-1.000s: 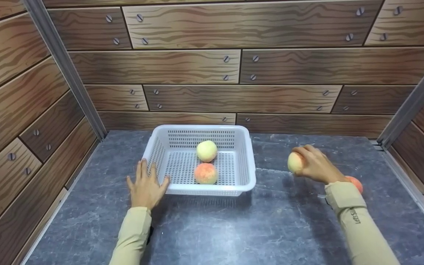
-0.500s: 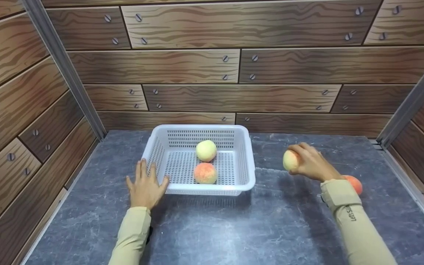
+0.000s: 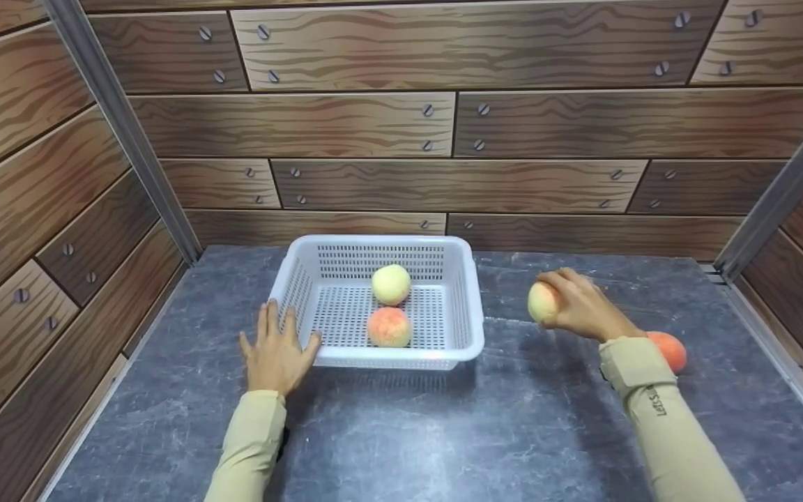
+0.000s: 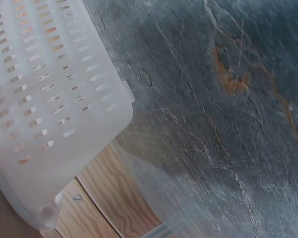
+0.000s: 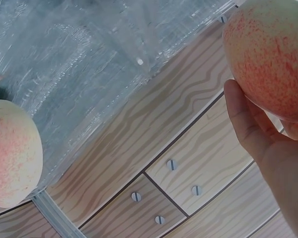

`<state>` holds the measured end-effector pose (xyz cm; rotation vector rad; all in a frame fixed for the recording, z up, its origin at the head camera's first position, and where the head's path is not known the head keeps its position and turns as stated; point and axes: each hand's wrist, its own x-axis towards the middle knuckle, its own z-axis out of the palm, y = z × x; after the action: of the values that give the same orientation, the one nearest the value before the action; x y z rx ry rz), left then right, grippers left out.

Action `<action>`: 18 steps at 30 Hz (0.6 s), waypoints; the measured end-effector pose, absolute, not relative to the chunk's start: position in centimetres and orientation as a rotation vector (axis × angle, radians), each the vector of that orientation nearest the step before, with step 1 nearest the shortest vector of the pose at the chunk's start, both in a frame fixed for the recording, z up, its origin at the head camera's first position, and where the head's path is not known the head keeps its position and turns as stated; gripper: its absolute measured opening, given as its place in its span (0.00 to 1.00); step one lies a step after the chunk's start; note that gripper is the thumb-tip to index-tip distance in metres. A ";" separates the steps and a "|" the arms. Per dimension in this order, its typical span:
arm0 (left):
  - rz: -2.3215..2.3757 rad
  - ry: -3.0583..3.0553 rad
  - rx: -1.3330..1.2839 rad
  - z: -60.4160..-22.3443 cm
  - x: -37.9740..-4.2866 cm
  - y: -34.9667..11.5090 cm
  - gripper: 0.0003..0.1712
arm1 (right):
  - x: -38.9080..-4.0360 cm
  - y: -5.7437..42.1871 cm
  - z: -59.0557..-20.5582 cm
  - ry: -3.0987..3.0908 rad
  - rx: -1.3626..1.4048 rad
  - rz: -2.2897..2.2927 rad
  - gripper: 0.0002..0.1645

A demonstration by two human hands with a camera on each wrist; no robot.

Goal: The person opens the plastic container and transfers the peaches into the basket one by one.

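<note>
My right hand (image 3: 586,307) grips a yellow and red peach (image 3: 543,302) above the table, to the right of the basket. The same peach (image 5: 270,59) shows large in the right wrist view, with the fingers curled round it. Fingers spread, my left hand (image 3: 278,355) rests against the near left corner of the white plastic basket (image 3: 471,279). Inside the basket lie a pale yellow peach (image 3: 391,284) and, nearer to me, a red-orange peach (image 3: 389,328). Another red peach (image 3: 668,351) lies on the table behind my right wrist, partly hidden by the sleeve.
The dark grey marbled table (image 3: 401,432) carries the basket and the loose peach. Wood-patterned walls (image 3: 366,125) enclose it at the back and sides. Metal posts (image 3: 129,146) stand at the back corners.
My right hand has moved left toward the basket with the peach in its grip, uncovering more of the red peach behind the wrist. The left hand and the basket have stayed put.
</note>
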<state>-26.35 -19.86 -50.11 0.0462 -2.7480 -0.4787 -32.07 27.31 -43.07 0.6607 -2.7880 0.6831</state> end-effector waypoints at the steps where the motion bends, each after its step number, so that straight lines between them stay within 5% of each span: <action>1: -0.479 -2.749 0.047 -50.1 -26.4 -19.8 0.40 | -32.1 27.2 -43.1 -2.785 0.664 0.685 0.43; 18: -0.483 -2.751 0.049 -50.2 -26.5 -19.9 0.40 | -32.2 25.8 -42.9 -2.756 0.711 0.723 0.42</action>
<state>-26.49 -19.87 -50.24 0.0490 -2.7515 -0.4834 -32.15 25.75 -42.92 0.7105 -2.7556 0.7233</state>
